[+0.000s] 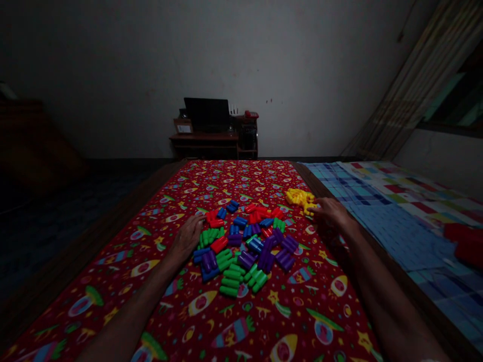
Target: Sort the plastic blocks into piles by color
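Note:
A mixed pile of plastic building blocks lies on the red patterned cloth (234, 342), with green blocks (231, 281), purple blocks (267, 251), blue blocks (240, 221) and red blocks (219, 244). My left hand (188, 235) rests low at the pile's left edge, its fingers stretched towards a red block and the green ones. Apart from this pile, at the far right, sits a small heap of yellow blocks (299, 196). My right hand (331, 211) reaches to that heap, fingers extended and the tips at the nearest yellow block; no firm grip shows.
Beyond the cloth, a desk (204, 137) with a dark monitor (207, 113) stands against the wall. To the right lies blue checked bedding (362, 211), with a curtain (403, 90) behind it. Dark furniture (33, 146) stands at the left.

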### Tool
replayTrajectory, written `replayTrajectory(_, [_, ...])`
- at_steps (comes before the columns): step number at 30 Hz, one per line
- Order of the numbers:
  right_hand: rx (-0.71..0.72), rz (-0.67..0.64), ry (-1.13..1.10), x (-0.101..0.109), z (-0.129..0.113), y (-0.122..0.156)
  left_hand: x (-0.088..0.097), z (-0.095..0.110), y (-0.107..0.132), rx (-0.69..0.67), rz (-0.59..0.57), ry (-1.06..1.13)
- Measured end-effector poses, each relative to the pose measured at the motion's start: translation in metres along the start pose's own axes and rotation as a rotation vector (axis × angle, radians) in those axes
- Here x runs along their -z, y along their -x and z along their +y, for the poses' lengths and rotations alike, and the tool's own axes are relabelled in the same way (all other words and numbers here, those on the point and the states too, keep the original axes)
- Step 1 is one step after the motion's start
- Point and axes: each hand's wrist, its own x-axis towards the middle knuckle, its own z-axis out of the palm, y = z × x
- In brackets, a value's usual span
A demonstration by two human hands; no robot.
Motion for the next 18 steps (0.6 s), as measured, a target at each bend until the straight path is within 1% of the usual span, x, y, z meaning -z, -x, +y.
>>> replayTrajectory(3, [0.002, -0.093, 0.14, -0.002, -0.02, 0.009, 0.001, 0.0, 0.0, -0.01, 0.004, -0.01])
replayTrajectory(5, [0.018, -0.109, 0.177, -0.003, -0.028, 0.013, 0.001, -0.002, 0.0, -0.02, -0.002, -0.021])
replayTrajectory(9, [0.045, -0.05, 0.199, 0.001, -0.03, 0.013, -0.002, -0.007, -0.001, -0.038, 0.006, -0.037])
replayTrajectory(13, [0.0, 0.026, 0.178, 0.009, -0.03, 0.002, -0.005, -0.013, -0.002, -0.059, 0.016, -0.04])
replayTrajectory(15, [-0.015, 0.024, 0.152, 0.01, -0.032, -0.008, -0.007, -0.017, -0.001, -0.065, 0.014, -0.044])
replayTrajectory(18, [0.007, 0.016, 0.106, 0.005, -0.031, -0.02, -0.009, -0.02, -0.001, -0.064, 0.028, -0.044])
